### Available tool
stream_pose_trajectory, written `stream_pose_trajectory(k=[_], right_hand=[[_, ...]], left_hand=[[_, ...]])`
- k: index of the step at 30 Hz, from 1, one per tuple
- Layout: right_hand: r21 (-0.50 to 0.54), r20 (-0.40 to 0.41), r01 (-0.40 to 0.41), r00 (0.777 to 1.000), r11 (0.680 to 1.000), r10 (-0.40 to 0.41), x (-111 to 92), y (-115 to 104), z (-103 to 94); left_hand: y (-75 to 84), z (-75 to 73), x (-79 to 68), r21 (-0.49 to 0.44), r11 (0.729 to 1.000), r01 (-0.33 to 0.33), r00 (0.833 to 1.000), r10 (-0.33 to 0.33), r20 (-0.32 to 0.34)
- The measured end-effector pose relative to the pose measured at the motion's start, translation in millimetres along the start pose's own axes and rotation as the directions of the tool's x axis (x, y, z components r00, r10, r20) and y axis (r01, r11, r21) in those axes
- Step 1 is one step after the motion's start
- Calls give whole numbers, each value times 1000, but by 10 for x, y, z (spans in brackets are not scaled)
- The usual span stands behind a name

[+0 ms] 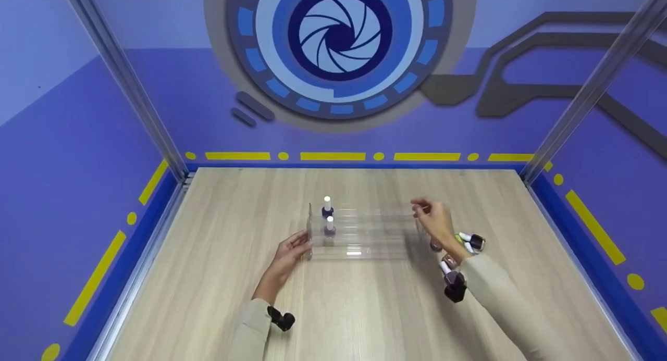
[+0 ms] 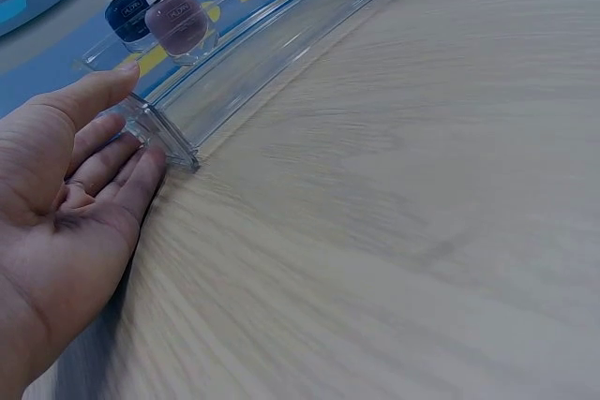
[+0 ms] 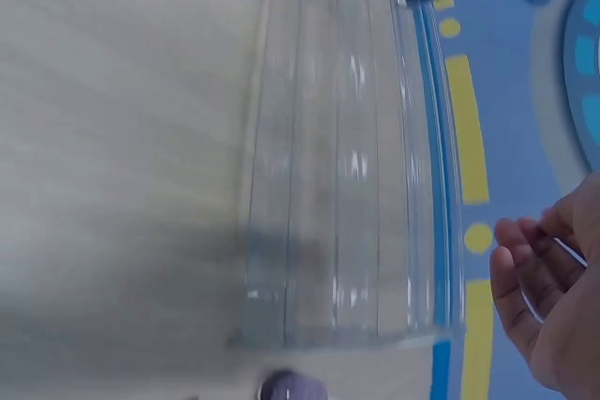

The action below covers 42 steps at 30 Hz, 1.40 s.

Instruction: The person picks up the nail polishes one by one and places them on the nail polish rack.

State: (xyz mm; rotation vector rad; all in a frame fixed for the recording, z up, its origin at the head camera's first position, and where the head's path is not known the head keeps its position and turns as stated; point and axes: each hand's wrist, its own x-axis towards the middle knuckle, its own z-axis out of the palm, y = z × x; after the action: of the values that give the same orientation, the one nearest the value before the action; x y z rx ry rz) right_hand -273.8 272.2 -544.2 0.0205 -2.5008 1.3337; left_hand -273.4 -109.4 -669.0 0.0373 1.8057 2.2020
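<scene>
A clear stepped display rack stands on the table. On its left end are two white-capped nail polish bottles, a dark blue one on a higher step and a mauve one in front of it. My left hand touches the rack's left end panel, with the fingers against its outer side and the thumb at the edge. At the far right corner of the rack, my right hand hangs in the air with loosely bent fingers. In the right wrist view nothing shows between those fingers.
Several nail polish bottles lie on the wooden table right of the rack, partly hidden by my right forearm. A purple bottle shows near the rack's right end. Blue printed walls enclose the back and sides.
</scene>
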Motion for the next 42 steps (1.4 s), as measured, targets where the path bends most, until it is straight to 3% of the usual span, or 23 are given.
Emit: stream_pose_trajectory(k=[7, 14, 20, 27, 37, 42], right_hand=[[-93, -35, -29, 999, 995, 26, 77, 231, -230], [-165, -69, -98, 994, 981, 88, 37, 480, -289], [-270, -58, -207, 978, 940, 199, -34, 661, -259], [-365, -11, -315, 942, 876, 335, -89, 728, -213], [-461, 23, -294, 939, 837, 343, 14, 802, -191], [-535, 39, -276, 936, 798, 350, 47, 827, -187]], left_hand=[[10, -35, -15, -14, 1000, 23, 1000, -23, -17], [3, -39, -35, 10, 1000, 19, 1000, -19, -11], [-14, -40, -44, 3, 1000, 18, 1000, -18, 6], [3, -33, -53, 19, 1000, 14, 1000, -14, -8], [10, -17, -34, 6, 1000, 10, 1000, -10, -1], [8, -2, -21, 4, 1000, 16, 1000, -16, 7]])
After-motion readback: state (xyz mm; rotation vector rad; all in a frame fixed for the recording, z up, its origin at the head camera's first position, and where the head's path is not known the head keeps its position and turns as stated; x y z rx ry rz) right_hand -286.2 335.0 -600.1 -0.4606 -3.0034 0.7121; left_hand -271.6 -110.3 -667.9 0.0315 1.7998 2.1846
